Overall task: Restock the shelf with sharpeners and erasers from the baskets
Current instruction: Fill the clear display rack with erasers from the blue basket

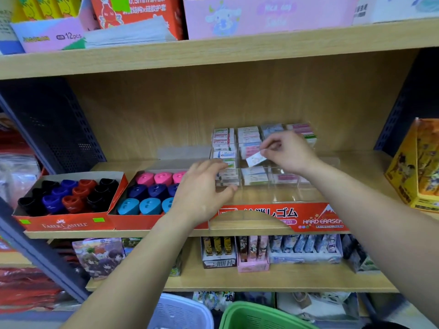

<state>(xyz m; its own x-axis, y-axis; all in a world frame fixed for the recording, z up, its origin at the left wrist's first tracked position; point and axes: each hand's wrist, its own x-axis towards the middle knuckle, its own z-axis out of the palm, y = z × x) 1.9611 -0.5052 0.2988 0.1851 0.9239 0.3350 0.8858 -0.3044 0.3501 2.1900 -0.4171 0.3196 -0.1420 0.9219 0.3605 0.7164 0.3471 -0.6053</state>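
Note:
My right hand [286, 151] pinches a small white eraser [254, 159] over the clear eraser display case [280, 198] on the middle shelf [370, 167]. Rows of wrapped erasers [248, 138] fill the case's compartments. My left hand [202, 188] rests with spread fingers on the case's left front compartment, fingertips touching the erasers there. To the left stand two red trays of sharpeners: one with black, blue and red ones [69, 195], one with pink, navy and teal ones [148, 193]. A white basket [183, 312] and a green basket [256, 317] sit at the bottom edge.
A yellow box [413, 167] stands at the shelf's right end. Pink and red product boxes [237, 17] line the upper shelf. Card packs and small boxes [273, 250] fill the lower shelf. A dark perforated upright [52, 124] bounds the left side.

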